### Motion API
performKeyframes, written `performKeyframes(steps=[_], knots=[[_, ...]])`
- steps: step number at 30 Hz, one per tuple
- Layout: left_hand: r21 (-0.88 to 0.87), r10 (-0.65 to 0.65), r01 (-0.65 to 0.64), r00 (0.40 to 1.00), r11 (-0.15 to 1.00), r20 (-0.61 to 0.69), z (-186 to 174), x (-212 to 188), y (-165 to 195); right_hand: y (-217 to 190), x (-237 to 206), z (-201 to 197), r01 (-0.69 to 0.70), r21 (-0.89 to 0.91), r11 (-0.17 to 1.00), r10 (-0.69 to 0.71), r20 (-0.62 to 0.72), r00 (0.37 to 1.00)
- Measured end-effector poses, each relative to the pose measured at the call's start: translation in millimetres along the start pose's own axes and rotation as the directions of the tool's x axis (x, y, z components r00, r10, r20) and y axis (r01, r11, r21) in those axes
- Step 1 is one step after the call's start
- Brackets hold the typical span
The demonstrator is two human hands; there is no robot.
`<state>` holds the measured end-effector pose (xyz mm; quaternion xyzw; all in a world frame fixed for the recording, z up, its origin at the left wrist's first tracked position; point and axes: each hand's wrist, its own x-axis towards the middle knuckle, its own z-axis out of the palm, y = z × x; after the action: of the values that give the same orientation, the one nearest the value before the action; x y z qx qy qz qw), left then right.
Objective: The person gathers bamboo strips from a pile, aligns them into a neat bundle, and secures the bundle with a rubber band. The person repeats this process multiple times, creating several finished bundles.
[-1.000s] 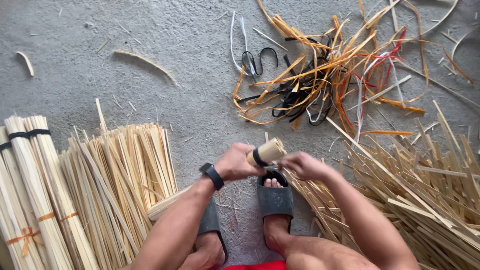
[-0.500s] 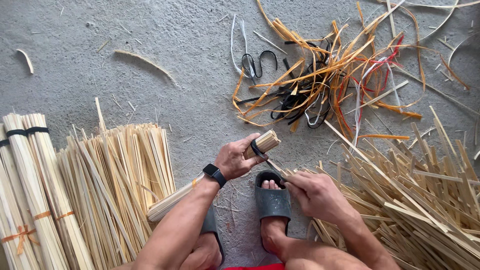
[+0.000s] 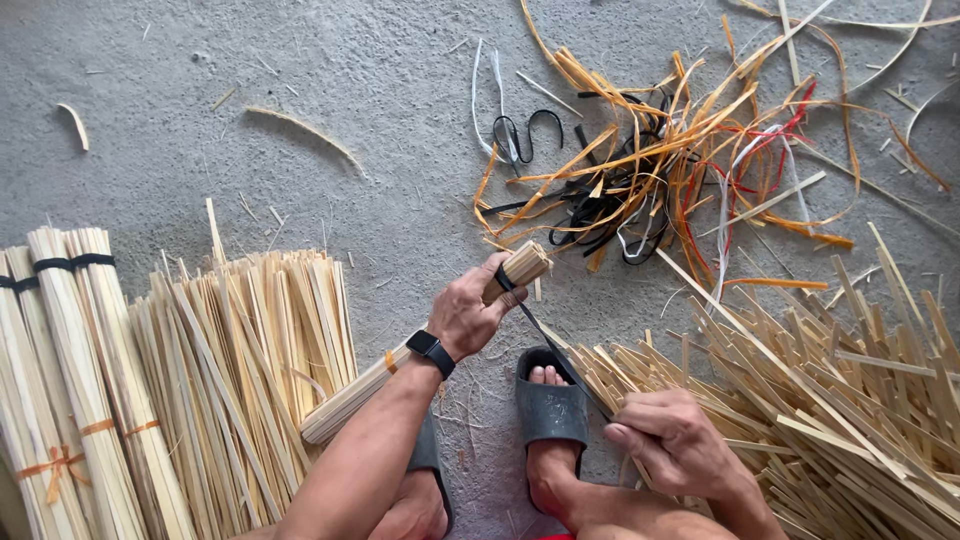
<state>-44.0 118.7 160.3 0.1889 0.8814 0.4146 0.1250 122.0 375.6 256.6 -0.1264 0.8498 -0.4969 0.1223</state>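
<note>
Just above the dark sandal, over grey concrete, a tied stick bundle is held at a slant. L hand is clenched round it near the upper end, w/ the top end poking out past the fingers toward the strap tangle, and the long lower part running down-left under the wrist, past the black watch. A black strap is looped round the bundle right at the grip, then runs taut down-right across the sandal's toe end to the R hand. R hand is closed tight, pinching that strap's free end, just right of the sandal and well apart from the bundle.

Left of the sandal: a loose stick pile, and further left, bound stick bundles w/ black and orange ties. Right of the sandal: a scattered splint heap. Tangle of orange, black, red and white straps lies well above the sandal.
</note>
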Motion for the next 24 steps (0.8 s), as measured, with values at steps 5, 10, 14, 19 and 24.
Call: performKeyframes(steps=[5, 10, 14, 19, 24], knots=[[-0.174, -0.022, 0.024, 1.000, 0.985, 0.008, -12.8, 2.4, -0.3, 60.6, -18.5, 23.9, -0.158, -0.043, 0.986, 0.160, 0.046, 0.986], [-0.568, -0.159, 0.394, 0.895, 0.723, 0.418, -21.6, -4.0, -2.5, 138.7, 46.9, 41.7, -0.457, -0.042, 0.888, 0.459, 0.089, 0.884], [-0.473, 0.031, 0.276, 0.838, 0.837, 0.545, 20.0, -33.0, 7.4, 133.9, 137.0, 21.9, -0.242, -0.153, 0.958, 0.266, 0.158, 0.951], [-0.359, -0.030, 0.179, 0.923, 0.916, 0.384, 46.6, -23.7, -3.6, 34.5, 125.7, 13.8, 0.200, -0.479, 0.855, -0.088, 0.245, 0.966], [-0.603, -0.126, 0.426, 0.871, 0.675, 0.474, 28.4, -6.0, -18.4, 6.6, 83.4, 19.0, 0.085, -0.434, 0.897, -0.101, -0.015, 0.995]])
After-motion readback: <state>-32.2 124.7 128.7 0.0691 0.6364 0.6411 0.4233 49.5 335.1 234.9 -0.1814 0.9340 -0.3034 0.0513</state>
